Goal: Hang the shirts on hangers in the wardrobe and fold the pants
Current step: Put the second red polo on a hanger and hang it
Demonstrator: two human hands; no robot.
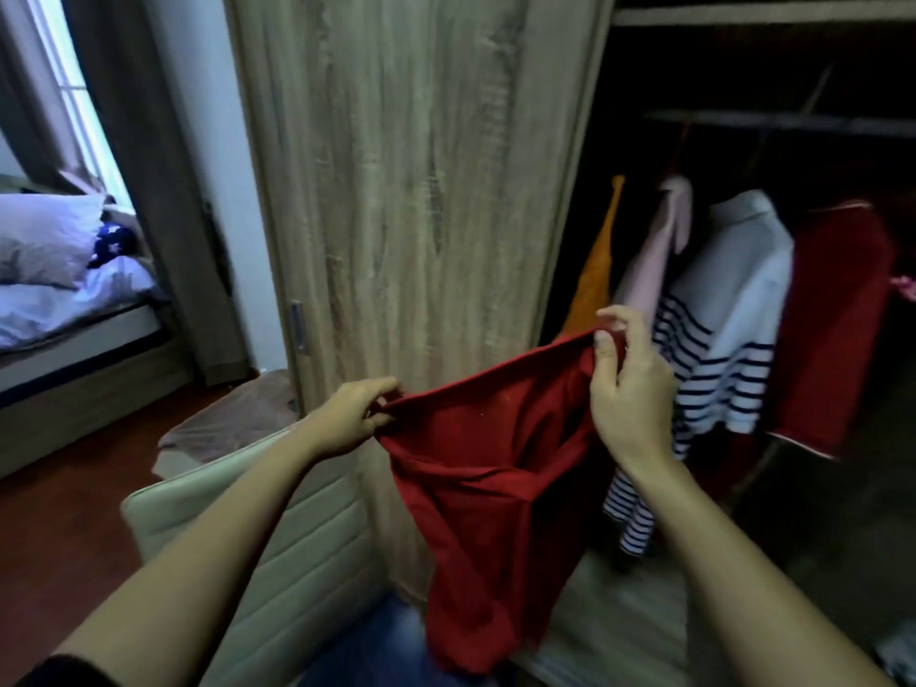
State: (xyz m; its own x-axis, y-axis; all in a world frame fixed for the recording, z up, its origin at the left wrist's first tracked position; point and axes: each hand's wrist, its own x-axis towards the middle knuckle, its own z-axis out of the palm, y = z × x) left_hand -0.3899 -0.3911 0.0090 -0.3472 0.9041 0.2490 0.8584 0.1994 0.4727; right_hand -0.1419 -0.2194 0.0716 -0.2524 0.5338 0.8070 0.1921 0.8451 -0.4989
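A dark red garment [488,488] hangs in front of me, stretched by its top edge between both hands. My left hand [349,419] pinches the left end of that edge. My right hand [627,384] pinches the right end, held higher. The cloth drops down past my knees. Behind it stands the open wardrobe [763,116], where several shirts hang from a rail: an orange one [595,275], a pink one [657,250], a white one with navy stripes [728,329] and a red one [832,329].
The wardrobe's wooden sliding door [411,190] stands right behind the garment. A beige padded chair [277,547] sits low at the left. A bed with pillows [54,270] lies at the far left by a curtained window. The floor is reddish wood.
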